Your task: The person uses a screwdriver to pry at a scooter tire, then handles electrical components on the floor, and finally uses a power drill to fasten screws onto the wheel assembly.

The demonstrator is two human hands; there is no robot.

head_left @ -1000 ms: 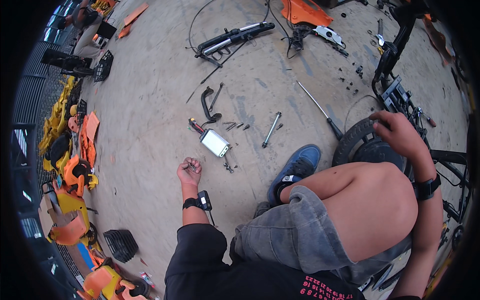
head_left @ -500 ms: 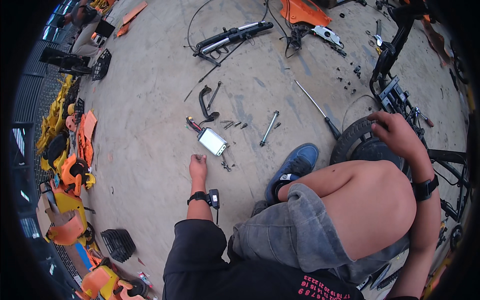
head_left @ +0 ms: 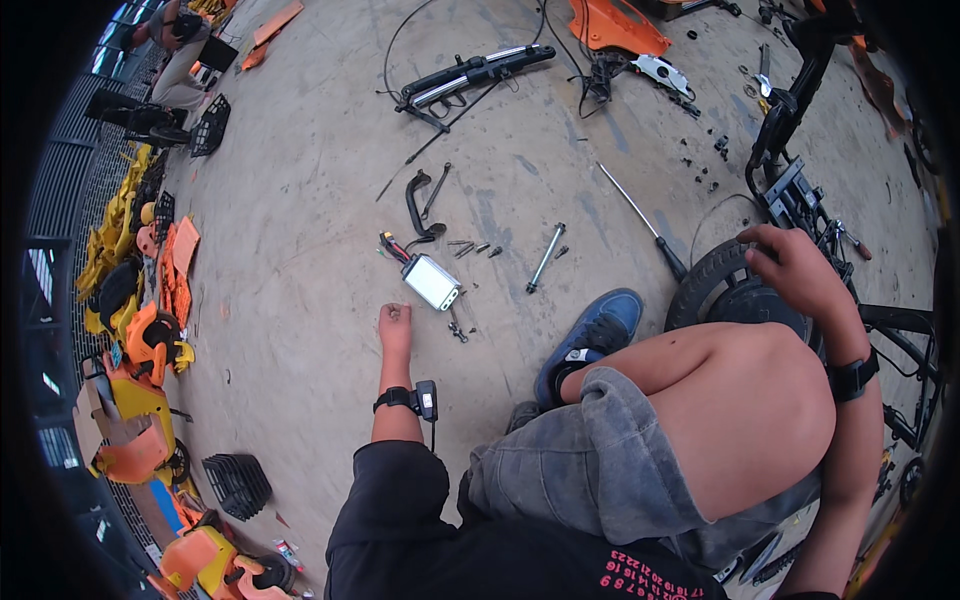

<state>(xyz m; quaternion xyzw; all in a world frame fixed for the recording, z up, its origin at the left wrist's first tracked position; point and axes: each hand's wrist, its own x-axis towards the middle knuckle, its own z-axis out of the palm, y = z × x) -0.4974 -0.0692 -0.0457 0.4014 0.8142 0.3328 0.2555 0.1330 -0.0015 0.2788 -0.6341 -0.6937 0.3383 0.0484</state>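
My left hand is over the floor with its fingers curled closed; whatever may be inside is hidden. Just beyond it lies a silver box-shaped controller with coloured leads at one end. A curved black arm and a spanner lie behind that. My right hand hangs loosely at the black tyre, thumb apart from the bent fingers, holding nothing visible. Whether it touches the tyre I cannot tell. A long screwdriver points its handle at this wheel. An axle bolt lies between the controller and screwdriver.
Behind lie a black-and-silver fork with cables and an orange panel. A black vehicle frame stands at right. Yellow and orange body parts line the left side, near a black basket. Another person is far left.
The floor scene has shifted slightly rightward in view. My left hand has turned a little and its fingers look more curled. My right hand stays by the tyre.
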